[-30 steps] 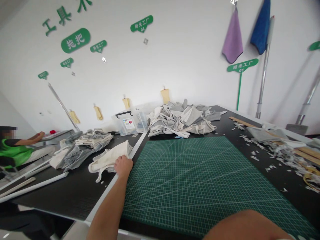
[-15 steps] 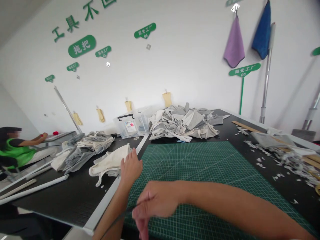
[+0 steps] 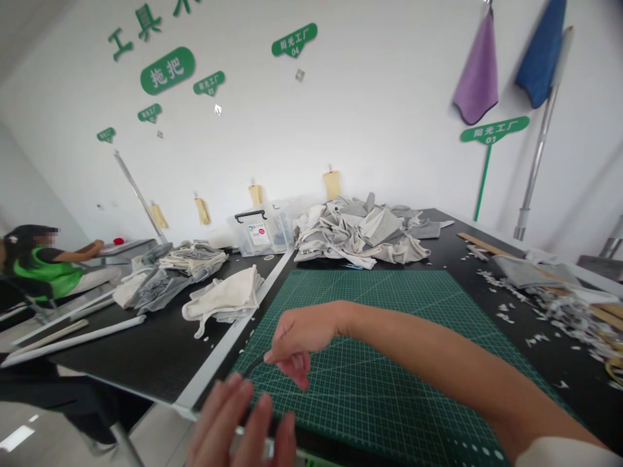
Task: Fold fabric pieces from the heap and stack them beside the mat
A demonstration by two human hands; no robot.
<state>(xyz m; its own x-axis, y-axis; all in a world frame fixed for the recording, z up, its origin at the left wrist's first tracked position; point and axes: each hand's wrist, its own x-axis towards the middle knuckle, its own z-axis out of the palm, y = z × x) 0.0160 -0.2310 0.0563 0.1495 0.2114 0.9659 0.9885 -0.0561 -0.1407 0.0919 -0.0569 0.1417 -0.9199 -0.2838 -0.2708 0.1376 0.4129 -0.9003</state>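
My right hand [image 3: 298, 340] is over the left part of the green cutting mat [image 3: 379, 305], its thumb and fingers pinching a thin dark strip [image 3: 255, 366]. The strip runs down towards my left hand [image 3: 243, 425], which is at the bottom edge of the view, blurred, with its fingers apart. Whether the strip touches the left hand cannot be made out. Beyond the hands, a small stack of cream and grey cloth pieces [image 3: 226, 295] lies left of the mat, beside the white strip along the table.
A large heap of grey cloth [image 3: 360, 230] sits behind the mat, beside a clear plastic box [image 3: 257, 233]. More folded cloth [image 3: 192, 259] lies at left. White scraps [image 3: 559, 311] are scattered at right. A person in a green vest [image 3: 46, 269] sits far left.
My left hand has moved from beside the small cloth stack down to the bottom edge. My right hand has risen slightly in view, still pinching the dark strip. The view has shifted a little.
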